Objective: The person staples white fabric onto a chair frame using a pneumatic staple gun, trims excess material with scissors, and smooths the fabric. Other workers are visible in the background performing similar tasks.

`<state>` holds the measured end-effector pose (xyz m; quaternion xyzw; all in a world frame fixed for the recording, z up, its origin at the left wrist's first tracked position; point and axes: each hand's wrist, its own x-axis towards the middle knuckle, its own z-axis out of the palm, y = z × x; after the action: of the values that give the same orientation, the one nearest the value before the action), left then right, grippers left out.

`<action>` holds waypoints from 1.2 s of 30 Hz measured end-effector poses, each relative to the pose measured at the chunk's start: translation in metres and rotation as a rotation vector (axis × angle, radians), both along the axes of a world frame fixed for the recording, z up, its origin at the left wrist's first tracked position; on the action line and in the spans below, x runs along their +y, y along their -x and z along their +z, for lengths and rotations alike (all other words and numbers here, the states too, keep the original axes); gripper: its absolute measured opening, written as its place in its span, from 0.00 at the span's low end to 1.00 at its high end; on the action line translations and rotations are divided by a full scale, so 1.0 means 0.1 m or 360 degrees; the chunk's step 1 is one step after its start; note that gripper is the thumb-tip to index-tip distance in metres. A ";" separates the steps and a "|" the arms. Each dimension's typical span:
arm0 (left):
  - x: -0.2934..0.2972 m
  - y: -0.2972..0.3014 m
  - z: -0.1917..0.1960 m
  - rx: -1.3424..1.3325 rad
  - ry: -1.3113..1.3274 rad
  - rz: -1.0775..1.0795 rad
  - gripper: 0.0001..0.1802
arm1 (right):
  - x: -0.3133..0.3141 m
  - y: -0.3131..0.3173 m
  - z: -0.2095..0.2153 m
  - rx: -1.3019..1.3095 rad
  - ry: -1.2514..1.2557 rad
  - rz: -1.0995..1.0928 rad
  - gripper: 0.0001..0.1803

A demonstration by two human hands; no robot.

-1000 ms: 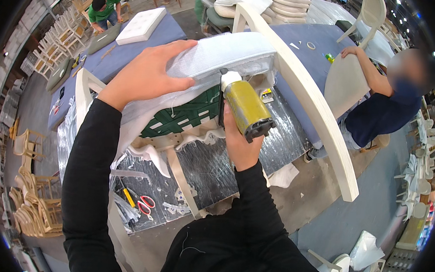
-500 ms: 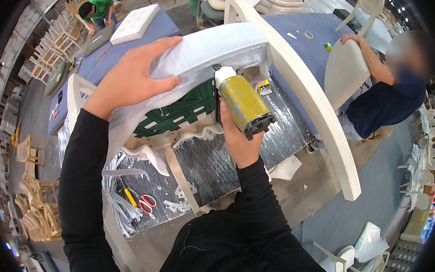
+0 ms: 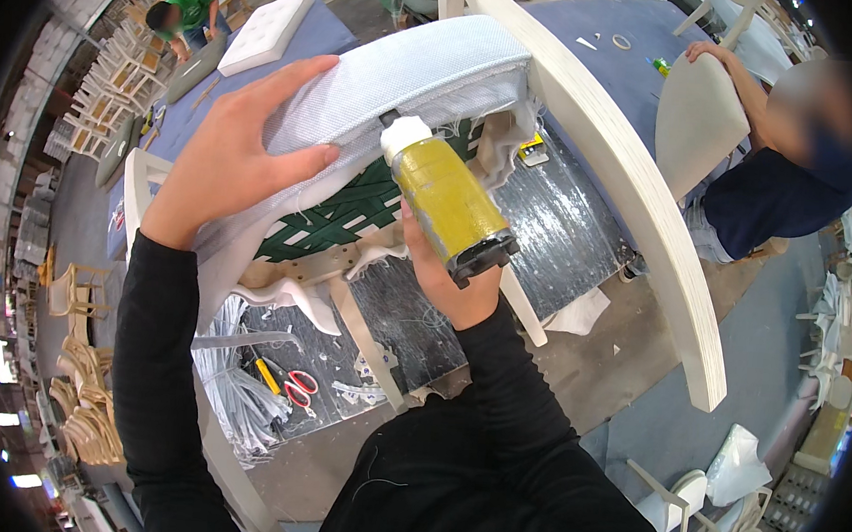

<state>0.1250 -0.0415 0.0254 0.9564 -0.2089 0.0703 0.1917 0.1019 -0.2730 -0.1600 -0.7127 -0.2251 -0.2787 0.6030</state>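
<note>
A chair with a pale wooden frame (image 3: 605,131) lies tipped in front of me, its padded seat (image 3: 399,64) covered in light grey-white fabric. Green webbing (image 3: 337,212) crosses the seat's underside. My left hand (image 3: 233,147) clasps the seat's padded left side, fingers over the top and thumb spread along the fabric edge. My right hand (image 3: 459,288) is closed round a yellow staple gun (image 3: 450,194) with a white and black head. The gun's nose is at the fabric edge, right of my left thumb; its contact with the fabric cannot be made out.
Red-handled scissors (image 3: 300,387) and a yellow-handled cutter (image 3: 268,375) lie beside grey strips (image 3: 242,406) on the dark, film-covered bench (image 3: 564,235). At the right, a person (image 3: 782,190) handles a beige chair back (image 3: 698,127). Another person in green (image 3: 193,8) works far left.
The staple gun and my right hand have shifted left along the fabric edge, closer to my left thumb. My left hand has moved slightly left and down. The whole view has shifted a little.
</note>
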 end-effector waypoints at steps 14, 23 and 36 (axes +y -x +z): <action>0.13 -0.03 -0.08 -0.0164 -0.0035 -0.0078 0.43 | 0.08 0.15 0.20 0.0190 -0.0170 0.0130 0.22; 0.14 -0.03 -0.14 -0.0224 -0.0039 -0.0094 0.44 | 0.11 0.17 0.21 0.0026 0.0126 -0.0172 0.12; 0.23 0.07 -0.02 -0.0004 -0.0009 -0.0045 0.46 | 0.20 0.24 0.21 0.0199 -0.0109 -0.0041 0.09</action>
<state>0.1176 -0.0182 0.0236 0.9538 -0.2228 0.0681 0.1899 0.0775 -0.2533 -0.1388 -0.7105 -0.1682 -0.2489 0.6363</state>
